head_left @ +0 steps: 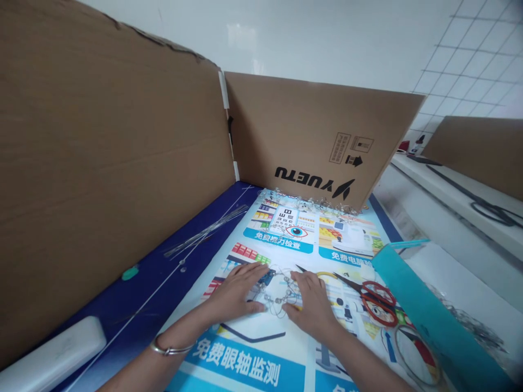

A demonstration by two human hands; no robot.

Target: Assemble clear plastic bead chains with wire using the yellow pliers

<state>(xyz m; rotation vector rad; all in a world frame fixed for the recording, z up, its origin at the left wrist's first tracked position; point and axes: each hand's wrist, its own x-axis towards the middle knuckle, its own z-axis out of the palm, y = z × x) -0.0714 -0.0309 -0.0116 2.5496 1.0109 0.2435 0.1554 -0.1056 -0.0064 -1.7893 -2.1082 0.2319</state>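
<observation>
A loose ring of thin wire loops with small clear beads (278,300) lies on the printed sheet in front of me. My left hand (239,291) rests at its left side, fingers stretched out and thumb apart. On the opposite side, my right hand (312,299) has its fingers extended, with fingertips and thumb at the ring's edge. Whether either hand pinches any wire is hard to see. Red-handled scissors (378,302) lie right of my right hand. Beneath everything is a printed sheet (245,354) with blue panels.
Cardboard panels (122,136) stand at the left and back. Along the back one lie more wire pieces (310,206). Straight wires (204,231) are at left, near a white device (53,354). A teal-edged box (433,310) with wire pieces and a tape roll (417,356) are at right.
</observation>
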